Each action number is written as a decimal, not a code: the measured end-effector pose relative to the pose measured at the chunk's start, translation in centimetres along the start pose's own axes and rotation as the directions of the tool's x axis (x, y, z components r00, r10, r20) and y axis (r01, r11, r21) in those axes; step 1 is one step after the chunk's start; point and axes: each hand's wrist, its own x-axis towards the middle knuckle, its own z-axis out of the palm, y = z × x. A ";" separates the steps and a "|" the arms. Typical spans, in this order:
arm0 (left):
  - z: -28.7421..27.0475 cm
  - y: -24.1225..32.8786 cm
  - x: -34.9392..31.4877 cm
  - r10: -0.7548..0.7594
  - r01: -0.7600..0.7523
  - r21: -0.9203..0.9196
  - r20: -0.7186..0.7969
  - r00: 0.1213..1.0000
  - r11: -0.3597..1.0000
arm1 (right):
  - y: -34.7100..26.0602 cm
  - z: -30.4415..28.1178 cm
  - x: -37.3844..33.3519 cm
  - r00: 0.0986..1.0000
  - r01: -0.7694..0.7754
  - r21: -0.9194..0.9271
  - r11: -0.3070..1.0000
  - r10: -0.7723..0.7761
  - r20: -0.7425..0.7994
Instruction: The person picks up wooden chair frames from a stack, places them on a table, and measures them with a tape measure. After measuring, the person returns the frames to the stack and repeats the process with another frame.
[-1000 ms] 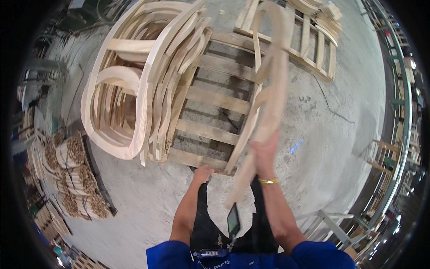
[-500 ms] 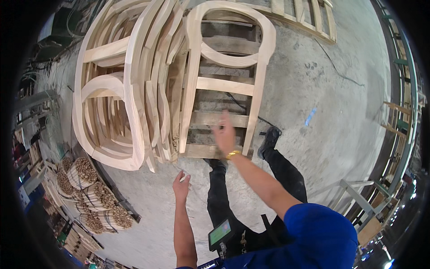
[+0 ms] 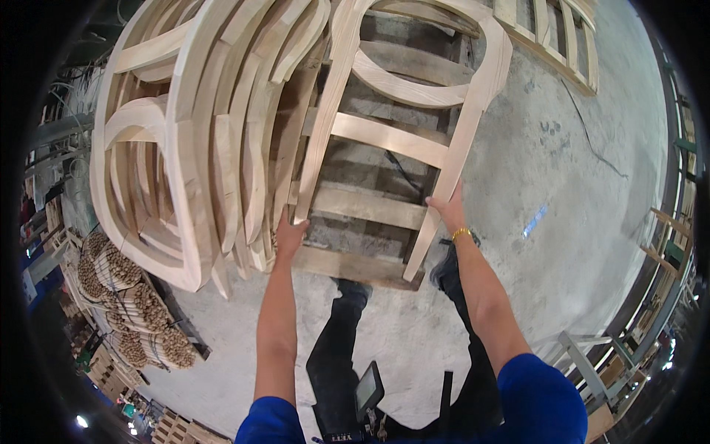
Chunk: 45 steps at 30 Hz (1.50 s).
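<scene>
A pale wooden chair frame (image 3: 390,138), with an oval loop at its far end and two long legs joined by a crossbar, lies in front of me over a slatted pallet (image 3: 347,268). My left hand (image 3: 291,235) is closed round the near end of its left leg. Higher up the right leg, my right hand (image 3: 449,209) grips it with the thumb on the inner side; a gold band circles that wrist. Part of the fingers of both hands is hidden by the wood. Close to my left hand stands a row of similar chair frames (image 3: 177,148), packed together on edge.
Bundles of thin wooden sticks (image 3: 140,296) are stacked at the lower left. Another pallet (image 3: 558,44) lies at the far right, with a dark cord (image 3: 584,122) on the concrete floor nearby. A grey metal frame (image 3: 584,362) stands at right. A small screen device (image 3: 368,388) hangs at my waist.
Both hands have moved from empty air onto the chair frame's legs, the left forward, the right outward to the right. The frame appears slightly more tilted, and my view has shifted.
</scene>
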 end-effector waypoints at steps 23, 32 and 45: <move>-5.0 5.3 -9.2 -0.299 0.243 -0.594 0.005 0.954 0.767 | -0.5 -5.3 -4.1 0.984 -0.134 -0.338 0.932 0.164 0.063; -9.4 19.0 -26.5 -0.010 0.198 -0.727 0.254 0.967 0.658 | -23.0 -2.3 -19.2 0.561 -0.575 0.187 0.797 0.218 0.799; -30.8 22.2 6.4 -0.392 0.140 -0.576 -0.341 0.855 0.806 | -19.7 -14.0 -42.9 0.855 -0.513 0.225 0.828 0.516 0.050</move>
